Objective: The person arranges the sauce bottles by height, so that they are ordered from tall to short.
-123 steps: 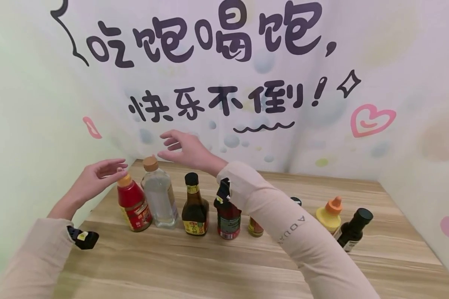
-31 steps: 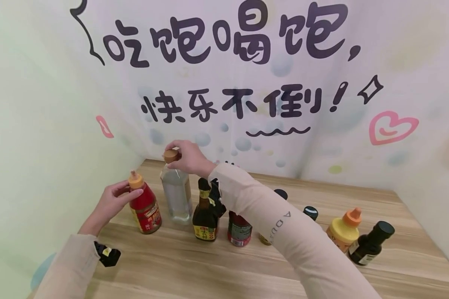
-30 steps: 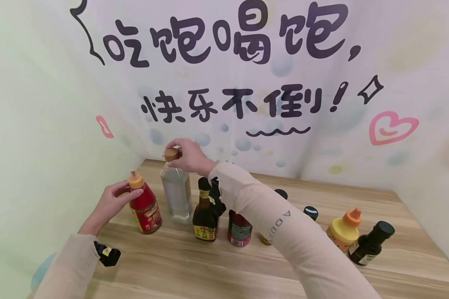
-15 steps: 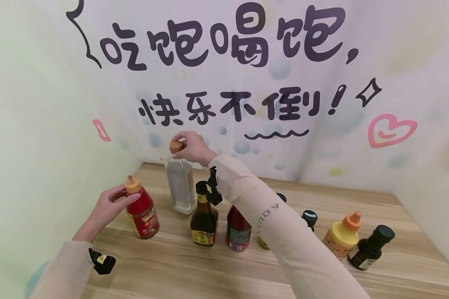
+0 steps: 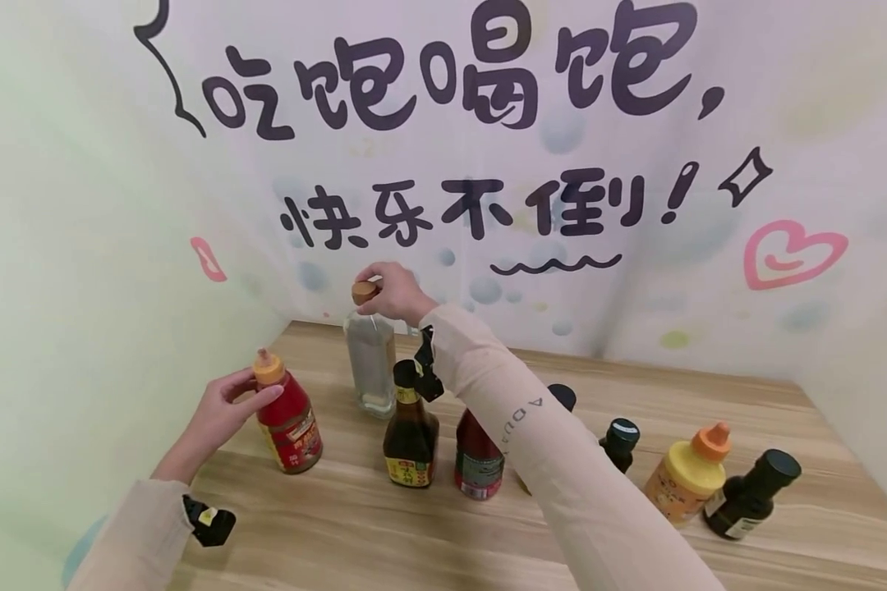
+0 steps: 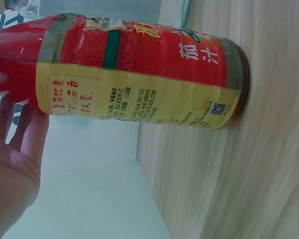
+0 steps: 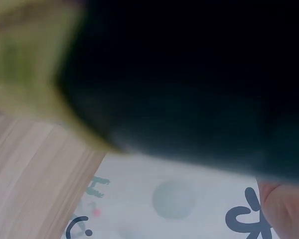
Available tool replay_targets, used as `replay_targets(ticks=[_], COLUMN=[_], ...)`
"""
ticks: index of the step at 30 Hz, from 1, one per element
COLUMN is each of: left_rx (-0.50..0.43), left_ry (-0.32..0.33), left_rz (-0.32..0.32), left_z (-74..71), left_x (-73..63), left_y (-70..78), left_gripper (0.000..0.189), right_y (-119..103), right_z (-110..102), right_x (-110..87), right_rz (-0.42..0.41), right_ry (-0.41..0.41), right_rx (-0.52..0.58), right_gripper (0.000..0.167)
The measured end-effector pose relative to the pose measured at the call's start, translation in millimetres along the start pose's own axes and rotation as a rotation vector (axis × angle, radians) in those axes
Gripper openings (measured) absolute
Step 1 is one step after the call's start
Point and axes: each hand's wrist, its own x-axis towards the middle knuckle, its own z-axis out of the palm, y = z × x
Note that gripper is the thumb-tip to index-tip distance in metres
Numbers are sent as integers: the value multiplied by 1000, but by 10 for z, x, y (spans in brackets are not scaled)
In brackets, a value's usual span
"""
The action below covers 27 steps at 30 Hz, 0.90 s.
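Note:
My left hand (image 5: 220, 412) holds a red tomato ketchup bottle (image 5: 292, 431) near its neck, thumb on one side and fingers on the other. The bottle stands upright on the table; its label faces the left wrist camera, with my fingers (image 6: 34, 137) partly behind it. With my right hand (image 5: 399, 291) I pinch the brown cap (image 5: 365, 291) of a clear bottle of colourless liquid (image 5: 372, 361). That bottle is upright at the back; whether its base touches the table I cannot tell. A blurred dark bottle (image 7: 189, 99) fills most of the right wrist view.
A soy sauce bottle (image 5: 411, 443) and a dark red bottle (image 5: 479, 460) stand under my right forearm. Further right are a black-capped bottle (image 5: 621, 443), a yellow squeeze bottle (image 5: 683, 480) and a dark bottle (image 5: 746, 497). A printed curtain (image 5: 443, 205) hangs behind the wooden table (image 5: 325, 533).
My right hand came down onto the clear bottle's cap, and the bottle has shifted right and back, away from the ketchup. My left hand lowered to the ketchup bottle's neck and stays there.

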Motion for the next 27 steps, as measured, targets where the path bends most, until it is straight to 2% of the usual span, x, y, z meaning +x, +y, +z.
replay_targets(ticks=[7, 17, 27], left_rx=[0, 9, 17], left_ry=[3, 6, 2], left_rz=[5, 21, 1], left_z=[14, 2, 6], left_x=[-11, 43, -14], left_y=[-13, 16, 8], left_gripper=[41, 40, 41], right_y=[27, 71, 145], right_z=[-13, -93, -94], right_x=[2, 41, 103], right_rz=[1, -7, -25], right_ry=[-26, -59, -68], right_rx=[32, 73, 60], right_gripper=[41, 42, 42])
